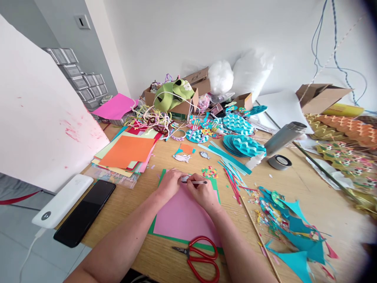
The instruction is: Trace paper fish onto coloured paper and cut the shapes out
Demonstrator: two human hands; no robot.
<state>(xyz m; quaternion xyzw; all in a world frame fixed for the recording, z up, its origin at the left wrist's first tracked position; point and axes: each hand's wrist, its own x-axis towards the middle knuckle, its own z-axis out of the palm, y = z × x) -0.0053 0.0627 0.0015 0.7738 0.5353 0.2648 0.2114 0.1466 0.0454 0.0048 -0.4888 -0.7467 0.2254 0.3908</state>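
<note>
My right hand (pixel 203 189) grips a pen (pixel 202 182), its tip pointing left toward a small pale paper cutout (pixel 185 179). My left hand (pixel 171 182) presses that cutout down with bent fingers, which partly cover it. Both hands rest on a pink paper sheet (pixel 182 216), with a green sheet (pixel 153 226) showing around its edges. Red-handled scissors (pixel 203 257) lie across the sheets' near edge, between my forearms. Beyond my hands are two fish-shaped cutouts, a larger one (pixel 182 158) and a smaller one (pixel 205 155).
Coloured paper sheets (pixel 126 151), a black phone (pixel 85 212) and a white power bank (pixel 63 200) lie left. Blue scraps (pixel 297 232) and a thin stick (pixel 259 237) are right. A steel flask (pixel 284 137) stands near wavy blue discs (pixel 244 145).
</note>
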